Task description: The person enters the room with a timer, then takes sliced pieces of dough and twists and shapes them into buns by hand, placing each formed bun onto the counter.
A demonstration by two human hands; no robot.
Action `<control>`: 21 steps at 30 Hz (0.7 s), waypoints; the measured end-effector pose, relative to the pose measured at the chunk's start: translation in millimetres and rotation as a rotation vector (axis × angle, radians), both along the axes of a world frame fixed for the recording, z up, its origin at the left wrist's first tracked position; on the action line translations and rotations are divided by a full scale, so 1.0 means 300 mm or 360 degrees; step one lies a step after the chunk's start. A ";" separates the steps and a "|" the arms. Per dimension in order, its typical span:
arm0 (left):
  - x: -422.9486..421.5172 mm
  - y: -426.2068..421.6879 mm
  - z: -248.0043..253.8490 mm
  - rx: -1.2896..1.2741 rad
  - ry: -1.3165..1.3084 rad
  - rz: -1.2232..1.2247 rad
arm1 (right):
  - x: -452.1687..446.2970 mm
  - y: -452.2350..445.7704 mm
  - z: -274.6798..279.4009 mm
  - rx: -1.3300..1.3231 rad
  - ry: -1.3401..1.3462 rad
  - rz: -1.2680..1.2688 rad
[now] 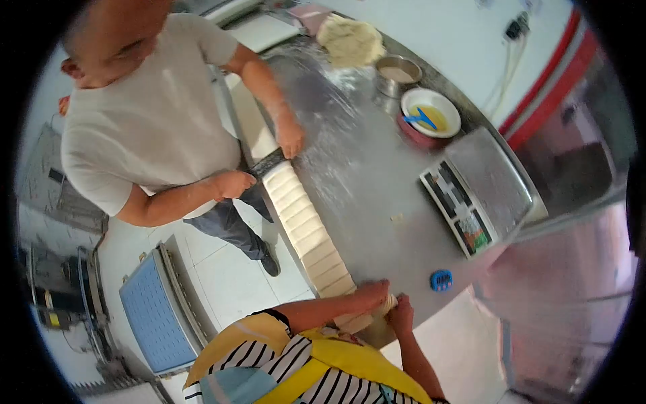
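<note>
At the near edge of the metal worktable, my left hand [372,296] is closed on one side of a small piece of pale dough [389,305]. Closed on its other side is my right hand [402,314]; the fingers partly cover the dough. A long strip of dough [303,222], scored or cut crosswise into several pieces, runs along the table's left edge up to my left forearm. More pale dough [350,323] lies below that forearm. Across the strip's far part, a co-worker's two hands hold a dark, long-bladed cutter [268,163].
A scale [471,195] stands on the table's right side, with a blue timer [441,280] near the edge. Farther back are a white bowl [431,113] with yellow liquid and a blue brush or scraper, a metal pot [397,75] and a dough mass [348,42]. The co-worker stands left.
</note>
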State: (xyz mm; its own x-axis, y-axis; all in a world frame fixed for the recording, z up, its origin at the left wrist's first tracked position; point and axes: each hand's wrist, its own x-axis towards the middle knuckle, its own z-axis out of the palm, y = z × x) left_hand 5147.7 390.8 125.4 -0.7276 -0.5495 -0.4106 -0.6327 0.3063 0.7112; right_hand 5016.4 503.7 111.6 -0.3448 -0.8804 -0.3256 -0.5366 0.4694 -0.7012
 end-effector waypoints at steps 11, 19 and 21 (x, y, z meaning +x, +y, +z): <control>-0.305 -0.409 0.080 -0.0246 0.0311 -0.0143 | -0.159 -0.131 0.318 -0.0514 -0.1382 -0.0771; -0.289 -0.415 0.169 -0.0598 0.0384 -0.0338 | -0.135 0.126 0.260 -0.0270 -0.1083 -0.0838; -0.301 -0.377 0.149 -0.0735 0.0420 -0.0477 | -0.089 0.163 0.252 -0.0169 -0.1105 -0.0785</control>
State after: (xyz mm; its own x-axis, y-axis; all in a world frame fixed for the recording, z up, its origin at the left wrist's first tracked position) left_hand 5057.5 277.7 170.1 -0.9228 -0.3835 0.0366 -0.2919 0.7578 0.5835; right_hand 4989.7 552.7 187.1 -0.4495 -0.7197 -0.5291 0.2787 0.4498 -0.8485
